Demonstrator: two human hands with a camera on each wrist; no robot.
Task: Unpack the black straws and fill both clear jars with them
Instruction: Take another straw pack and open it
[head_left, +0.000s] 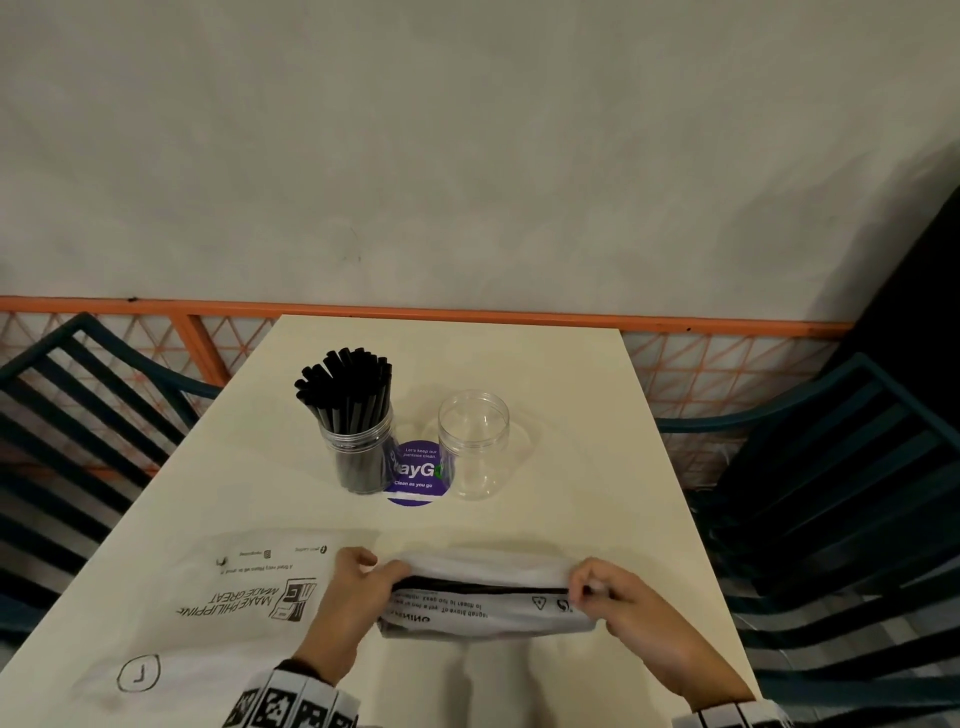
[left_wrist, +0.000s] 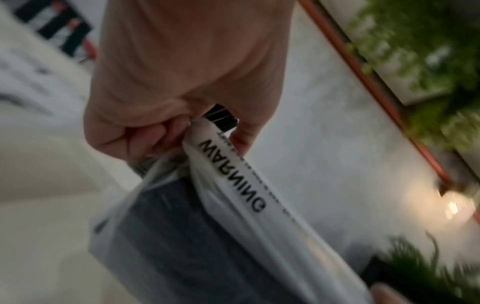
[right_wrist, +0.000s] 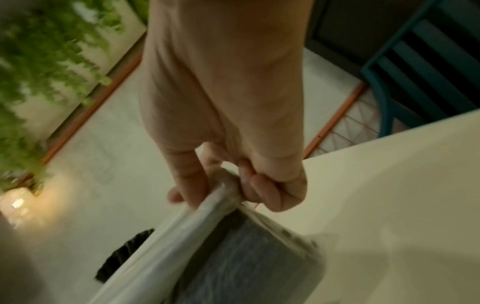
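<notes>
A translucent plastic packet of black straws (head_left: 483, 608) lies crosswise near the table's front edge, with "WARNING" print (left_wrist: 231, 176) on it. My left hand (head_left: 358, 587) pinches its left end, and my right hand (head_left: 597, 587) pinches its right end (right_wrist: 228, 195). Further back stand two clear jars: the left jar (head_left: 358, 447) is packed with upright black straws (head_left: 348, 384), the right jar (head_left: 474, 447) holds nothing.
A flat white mailer bag (head_left: 208, 608) with black print lies on the cream table (head_left: 597, 467) at the left. A purple round sticker (head_left: 415, 473) sits between the jars. Dark slatted chairs (head_left: 841, 493) flank the table, and an orange rail (head_left: 467, 314) runs behind.
</notes>
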